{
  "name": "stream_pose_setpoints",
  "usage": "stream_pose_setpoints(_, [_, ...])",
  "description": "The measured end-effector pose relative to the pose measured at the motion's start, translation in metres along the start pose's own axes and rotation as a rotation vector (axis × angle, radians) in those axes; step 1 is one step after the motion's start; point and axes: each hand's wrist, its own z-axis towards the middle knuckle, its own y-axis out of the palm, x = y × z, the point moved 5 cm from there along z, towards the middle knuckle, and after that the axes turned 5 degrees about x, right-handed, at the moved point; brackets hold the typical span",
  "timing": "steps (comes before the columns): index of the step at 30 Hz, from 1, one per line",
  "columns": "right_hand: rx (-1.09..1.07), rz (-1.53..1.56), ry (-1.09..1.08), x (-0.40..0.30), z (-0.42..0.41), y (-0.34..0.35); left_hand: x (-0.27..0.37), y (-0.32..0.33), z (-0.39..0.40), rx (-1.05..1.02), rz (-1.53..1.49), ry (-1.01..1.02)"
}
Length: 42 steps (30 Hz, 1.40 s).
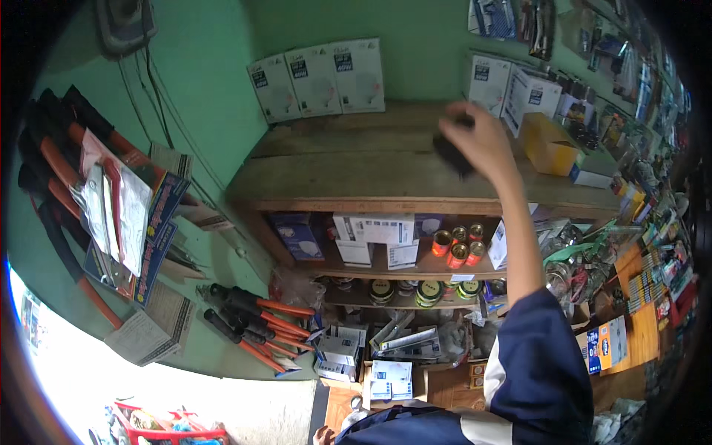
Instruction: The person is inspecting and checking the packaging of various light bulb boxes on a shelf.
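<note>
My right hand reaches over the top of a wooden shelf unit. Its fingers are curled on a dark object, blurred, perhaps a cloth or a brush; the lower side of that object is at or just above the boards. Behind the hand, several white light bulb boxes stand upright along the green wall, with one bulb box left of the hand and another bulb box beyond it. Only a few fingers of my left hand show at the bottom edge; whatever they may hold is hidden.
An opened yellow carton sits on the shelf's right end. Below are red-orange cans and lidded jars. Orange-handled tools hang on the left wall. Packaged goods crowd the right side. A red basket is at lower left.
</note>
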Motion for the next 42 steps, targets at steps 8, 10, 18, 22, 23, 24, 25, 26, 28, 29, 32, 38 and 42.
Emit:
stream_pose_setpoints(8, [0.180,-0.528,0.379,0.201,0.206,-0.021,0.058,0.009,0.016,0.037,-0.045,0.160])
stream_pose_setpoints(10, [0.178,-0.486,0.402,0.197,0.204,0.003,0.059,-0.006,0.012,0.094,-0.078,0.194])
stream_pose_setpoints(18, [0.295,-0.461,0.395,0.179,0.185,0.027,0.039,-0.002,0.005,0.215,-0.196,0.279])
stream_pose_setpoints(22, [0.279,-0.506,0.326,0.164,0.186,0.021,-0.012,0.017,-0.015,0.278,-0.277,0.275])
stream_pose_setpoints(23, [0.265,-0.501,0.279,0.158,0.188,0.017,-0.029,0.025,-0.021,0.290,-0.298,0.271])
stream_pose_setpoints(24, [0.247,-0.470,0.222,0.142,0.180,0.021,-0.047,0.033,-0.033,0.311,-0.319,0.260])
stream_pose_setpoints(25, [0.226,-0.467,0.215,0.129,0.173,0.025,-0.063,0.041,-0.041,0.329,-0.340,0.254])
stream_pose_setpoints(26, [0.222,-0.437,0.101,0.109,0.166,0.027,-0.078,0.049,-0.048,0.345,-0.360,0.250])
stream_pose_setpoints(28, [0.231,-0.386,-0.068,0.062,0.135,0.036,-0.106,0.064,-0.066,0.381,-0.395,0.238])
stream_pose_setpoints(29, [0.217,-0.319,-0.154,0.030,0.108,0.032,-0.119,0.074,-0.070,0.405,-0.419,0.244])
stream_pose_setpoints(32, [0.200,-0.087,-0.429,-0.043,0.012,0.008,-0.002,0.094,-0.107,0.539,-0.390,0.374])
stream_pose_setpoints(38, [-0.093,0.611,-0.542,-0.136,-0.194,-0.013,0.218,0.115,-0.228,0.350,-0.384,0.932])
stream_pose_setpoints(42, [-0.481,0.954,-0.417,-0.176,-0.270,0.008,0.312,0.111,-0.312,0.202,-0.321,1.355])
